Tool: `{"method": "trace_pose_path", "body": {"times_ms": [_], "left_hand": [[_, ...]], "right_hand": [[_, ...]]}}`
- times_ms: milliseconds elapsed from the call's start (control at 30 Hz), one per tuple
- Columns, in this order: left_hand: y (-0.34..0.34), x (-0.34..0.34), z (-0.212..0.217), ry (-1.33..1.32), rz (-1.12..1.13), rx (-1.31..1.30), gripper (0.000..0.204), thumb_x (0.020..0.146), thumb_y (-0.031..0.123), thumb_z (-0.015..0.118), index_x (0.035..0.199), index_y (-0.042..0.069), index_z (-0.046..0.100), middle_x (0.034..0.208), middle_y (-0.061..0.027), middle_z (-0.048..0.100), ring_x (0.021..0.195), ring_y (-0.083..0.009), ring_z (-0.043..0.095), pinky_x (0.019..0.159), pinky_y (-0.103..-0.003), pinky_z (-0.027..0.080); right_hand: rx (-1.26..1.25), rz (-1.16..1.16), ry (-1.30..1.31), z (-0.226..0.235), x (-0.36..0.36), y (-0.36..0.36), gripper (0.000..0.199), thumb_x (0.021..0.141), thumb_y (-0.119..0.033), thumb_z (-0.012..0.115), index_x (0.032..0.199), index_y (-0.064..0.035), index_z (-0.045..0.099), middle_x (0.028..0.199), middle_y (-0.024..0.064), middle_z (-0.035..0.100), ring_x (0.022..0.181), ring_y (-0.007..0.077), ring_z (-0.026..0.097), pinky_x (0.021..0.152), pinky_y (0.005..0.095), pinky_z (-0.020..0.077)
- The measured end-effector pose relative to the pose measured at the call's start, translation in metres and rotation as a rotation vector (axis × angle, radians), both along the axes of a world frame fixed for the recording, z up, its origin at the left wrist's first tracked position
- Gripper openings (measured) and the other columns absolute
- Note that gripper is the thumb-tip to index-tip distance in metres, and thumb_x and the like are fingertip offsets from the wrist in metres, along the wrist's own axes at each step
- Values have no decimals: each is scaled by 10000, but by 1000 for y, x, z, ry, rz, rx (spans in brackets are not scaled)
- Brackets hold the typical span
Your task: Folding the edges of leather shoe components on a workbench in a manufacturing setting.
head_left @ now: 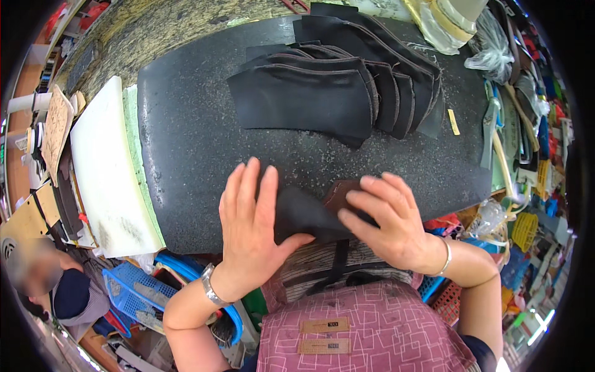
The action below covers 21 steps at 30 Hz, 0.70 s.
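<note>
A black leather piece (304, 214) lies at the near edge of the dark work surface, between my hands. At its right it shows a brown patch (339, 193) with a stitched line. My left hand (248, 217) is open at the left of the piece, fingers stretched forward, its thumb reaching to the near edge. Over the right part sits my right hand (390, 220), fingers curved and apart, the tips touching the brown patch; slight blur softens them. Farther back is a fanned pile of black leather pieces (304, 99) with brown edges.
The dark board (192, 136) is speckled with pale crumbs. A white foam-like slab (108, 173) flanks its left side, and a small yellow strip (454, 122) lies at right. Blue baskets (136, 288) stand below left. Another person (74, 291) is at far lower left. Tools and plastic bags crowd the right edge.
</note>
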<state>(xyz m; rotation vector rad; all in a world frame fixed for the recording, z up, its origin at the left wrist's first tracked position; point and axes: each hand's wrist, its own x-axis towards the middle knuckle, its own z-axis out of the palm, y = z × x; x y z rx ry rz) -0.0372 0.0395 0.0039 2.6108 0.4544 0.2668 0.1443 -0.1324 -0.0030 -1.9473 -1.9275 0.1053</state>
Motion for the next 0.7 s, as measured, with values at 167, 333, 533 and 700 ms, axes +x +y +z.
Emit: {"method": "trace_pose_path", "body": {"times_ms": [167, 333, 533, 700], "left_hand": [[0, -11, -8, -144, -131, 10, 386, 608, 119, 768, 950, 65, 598, 1196, -163, 553, 1096, -346, 543, 877, -474, 437], [1, -4, -5, -359, -419, 208, 149, 601, 91, 635, 699, 86, 523, 794, -75, 590, 718, -191, 612, 586, -271, 481], [4, 9, 50, -56, -343, -444, 278, 529, 59, 676, 774, 55, 543, 704, -56, 551, 600, -232, 593, 512, -336, 485], [4, 36, 4, -106, -303, -292, 196, 646, 39, 656, 833, 44, 598, 697, -52, 533, 630, -228, 578, 560, -334, 486]], "right_hand": [[92, 187, 315, -3, -5, 4, 374, 670, -107, 662, 1032, -18, 636, 1121, 124, 587, 996, 283, 595, 879, 412, 481], [103, 160, 296, 0, -4, 12, 306, 629, -59, 678, 927, -46, 612, 959, 81, 595, 853, 250, 602, 720, 384, 497], [-261, 105, 788, 61, 12, 11, 329, 613, 43, 653, 927, -40, 601, 768, 93, 570, 677, 293, 617, 549, 400, 506], [-69, 149, 329, 13, 17, 11, 306, 645, -69, 640, 945, -15, 619, 772, 65, 546, 732, 235, 580, 616, 366, 494]]}}
